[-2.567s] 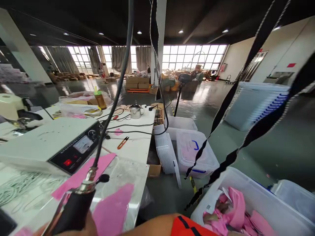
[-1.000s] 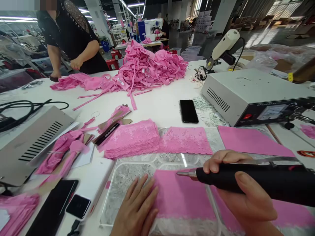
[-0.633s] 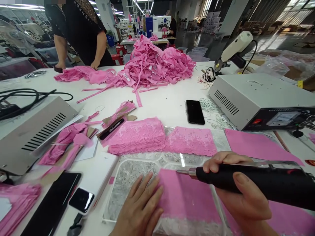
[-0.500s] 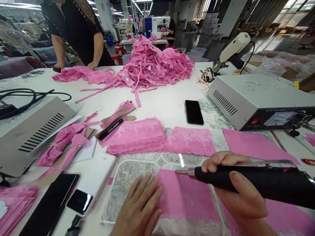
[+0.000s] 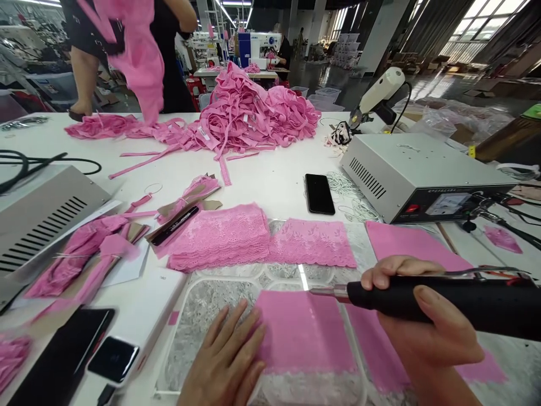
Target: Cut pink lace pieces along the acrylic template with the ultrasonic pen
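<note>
A flat pink fabric piece lies on a clear plastic template in front of me. My left hand rests flat with fingers stretched, its fingertips at the fabric's left edge. In my right hand is a black handheld tool with a pointed metal tip, like an ultrasonic cutter. Its tip hovers by the fabric's upper right edge. Behind the template sit a stack of pink lace pieces and a single lace piece. More pink fabric lies to the right.
A grey control box stands at the right, another grey box at the left. A phone lies mid-table, with a pink garment pile behind. A co-worker stands across the table. A white box lies at left.
The tool in my right hand has shifted right along the fabric's upper edge. My view has turned slightly right. Across the table, the co-worker has lifted a pink garment.
</note>
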Available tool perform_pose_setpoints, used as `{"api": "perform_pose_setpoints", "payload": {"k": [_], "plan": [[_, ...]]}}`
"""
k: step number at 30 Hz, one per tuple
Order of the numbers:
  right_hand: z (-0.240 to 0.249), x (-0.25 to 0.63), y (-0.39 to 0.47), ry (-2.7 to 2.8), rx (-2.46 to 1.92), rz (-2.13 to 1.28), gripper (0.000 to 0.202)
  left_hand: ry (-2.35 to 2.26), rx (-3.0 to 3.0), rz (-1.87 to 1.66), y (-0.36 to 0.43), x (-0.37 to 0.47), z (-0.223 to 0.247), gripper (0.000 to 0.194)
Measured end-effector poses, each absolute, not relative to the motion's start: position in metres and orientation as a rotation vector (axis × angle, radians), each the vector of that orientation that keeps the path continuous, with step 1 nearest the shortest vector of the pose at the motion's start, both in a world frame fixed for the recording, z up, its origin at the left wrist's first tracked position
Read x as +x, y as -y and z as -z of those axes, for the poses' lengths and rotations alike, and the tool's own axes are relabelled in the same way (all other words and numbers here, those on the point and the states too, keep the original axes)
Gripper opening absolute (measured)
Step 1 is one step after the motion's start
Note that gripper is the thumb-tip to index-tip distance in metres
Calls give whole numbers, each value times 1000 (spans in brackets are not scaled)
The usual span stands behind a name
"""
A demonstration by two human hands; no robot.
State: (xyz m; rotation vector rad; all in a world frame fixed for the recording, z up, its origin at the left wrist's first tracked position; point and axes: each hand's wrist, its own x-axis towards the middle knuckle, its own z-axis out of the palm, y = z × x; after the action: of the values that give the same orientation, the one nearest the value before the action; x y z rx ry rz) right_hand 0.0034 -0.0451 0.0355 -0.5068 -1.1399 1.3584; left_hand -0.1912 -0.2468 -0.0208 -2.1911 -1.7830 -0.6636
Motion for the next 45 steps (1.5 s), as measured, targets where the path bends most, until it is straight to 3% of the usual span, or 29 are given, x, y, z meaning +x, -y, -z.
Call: {"api": "perform_pose_setpoints", "payload": {"k": [45], "plan": [[-32,49,42,1211,-452,-1344,7,1674,-2245,620,244,-203,26,32]]}}
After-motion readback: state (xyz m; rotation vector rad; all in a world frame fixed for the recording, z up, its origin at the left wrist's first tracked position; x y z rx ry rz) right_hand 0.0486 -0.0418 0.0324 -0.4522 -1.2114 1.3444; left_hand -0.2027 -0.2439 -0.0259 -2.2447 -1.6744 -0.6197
